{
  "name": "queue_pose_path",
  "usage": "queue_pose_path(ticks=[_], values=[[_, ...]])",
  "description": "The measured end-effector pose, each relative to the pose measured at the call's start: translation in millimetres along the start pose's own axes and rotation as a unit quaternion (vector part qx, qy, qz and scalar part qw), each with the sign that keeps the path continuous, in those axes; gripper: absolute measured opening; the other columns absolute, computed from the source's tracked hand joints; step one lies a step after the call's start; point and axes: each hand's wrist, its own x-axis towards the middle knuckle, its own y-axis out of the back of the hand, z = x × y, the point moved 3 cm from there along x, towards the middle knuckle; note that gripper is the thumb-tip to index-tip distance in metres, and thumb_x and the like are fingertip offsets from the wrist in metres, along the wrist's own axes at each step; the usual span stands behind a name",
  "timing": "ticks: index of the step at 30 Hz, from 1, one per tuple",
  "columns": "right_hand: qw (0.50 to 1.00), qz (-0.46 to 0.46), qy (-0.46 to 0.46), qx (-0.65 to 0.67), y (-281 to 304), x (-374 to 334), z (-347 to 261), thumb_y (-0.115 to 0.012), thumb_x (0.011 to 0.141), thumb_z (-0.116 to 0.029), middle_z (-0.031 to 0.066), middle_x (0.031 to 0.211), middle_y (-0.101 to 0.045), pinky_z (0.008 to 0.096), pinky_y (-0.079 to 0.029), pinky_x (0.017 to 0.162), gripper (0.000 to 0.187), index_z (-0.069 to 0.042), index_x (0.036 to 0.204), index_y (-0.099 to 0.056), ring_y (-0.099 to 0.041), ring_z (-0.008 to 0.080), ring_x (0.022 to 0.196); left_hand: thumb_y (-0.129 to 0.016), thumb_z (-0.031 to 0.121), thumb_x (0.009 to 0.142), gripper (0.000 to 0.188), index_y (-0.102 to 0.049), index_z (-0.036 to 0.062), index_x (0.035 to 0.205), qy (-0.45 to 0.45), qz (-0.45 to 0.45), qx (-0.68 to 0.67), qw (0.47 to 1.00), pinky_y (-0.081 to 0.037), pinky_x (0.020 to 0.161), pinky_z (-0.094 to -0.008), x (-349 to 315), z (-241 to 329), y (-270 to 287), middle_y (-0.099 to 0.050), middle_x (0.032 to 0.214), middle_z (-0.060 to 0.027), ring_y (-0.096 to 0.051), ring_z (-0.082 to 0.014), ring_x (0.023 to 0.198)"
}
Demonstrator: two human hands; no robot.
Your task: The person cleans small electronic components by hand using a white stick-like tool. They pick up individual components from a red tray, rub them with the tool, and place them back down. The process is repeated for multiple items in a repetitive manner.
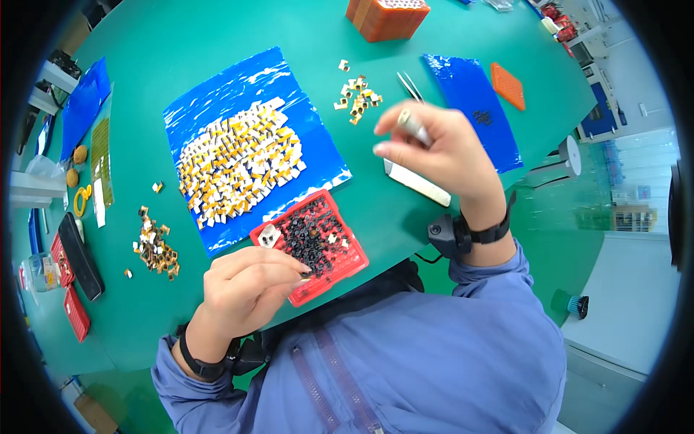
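My left hand [246,289] is closed in a pinch at the near left edge of a red plastic tray [356,249]. Its fingertips are over the small black parts [307,239] heaped there; what they hold is too small to make out. A few whitish pieces lie among the black parts, and a white piece with holes [269,236] sits in the tray's left corner. Raised above the table to the right, my right hand [452,148] has its fingers curled around a short whitish cylinder [416,130] with a brownish end. Below that hand lies a long white block [419,184].
A blue sheet [253,72] bears many small white-and-gold pieces [242,163]. Loose piles of similar pieces [155,246] lie left and at the far middle. Tweezers [410,85], another blue sheet [463,79], an orange plate [507,87] and an orange block [387,22] lie farther off.
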Motion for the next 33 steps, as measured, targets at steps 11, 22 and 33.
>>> queue_pose_path(ticks=[11,22,33], values=[[0.914,-0.008,0.086,-0.396,-13,-46,22,-0.067,0.072,-0.011,0.0085,0.081,-0.055,0.0348,-0.05,0.062,0.016,-0.005,0.082,-0.056,-0.059,0.024,0.08,-0.068,-0.004,0.067,0.013,-0.066,0.0029,0.077,-0.042,-0.002,0.004,0.999,-0.052,0.057,-0.027,1,7,1,-0.067,0.08,-0.0091,-0.065,-0.0204,0.066],[0.932,-0.053,0.312,-0.179,-31,-66,-42,-0.065,0.076,-0.017,-0.0006,0.068,-0.057,0.0255,-0.039,0.042,0.028,-0.012,0.103,-0.07,-0.055,0.0114,0.054,-0.074,0.002,0.063,0.013,-0.068,0.0046,0.074,-0.09,-0.024,-0.003,0.996,-0.053,0.057,-0.0262,-1,10,-4,-0.068,0.078,-0.0079,-0.067,-0.0187,0.068],[0.917,-0.032,0.351,-0.184,-42,-74,-45,-0.067,0.073,-0.017,-0.004,0.071,-0.053,0.0213,-0.037,0.04,0.025,-0.021,0.098,-0.068,-0.053,0.0083,0.06,-0.072,0.003,0.062,0.011,-0.067,0.0018,0.072,-0.109,-0.039,-0.006,0.993,-0.053,0.056,-0.0277,1,15,-7,-0.066,0.076,-0.0103,-0.067,-0.0214,0.067]])
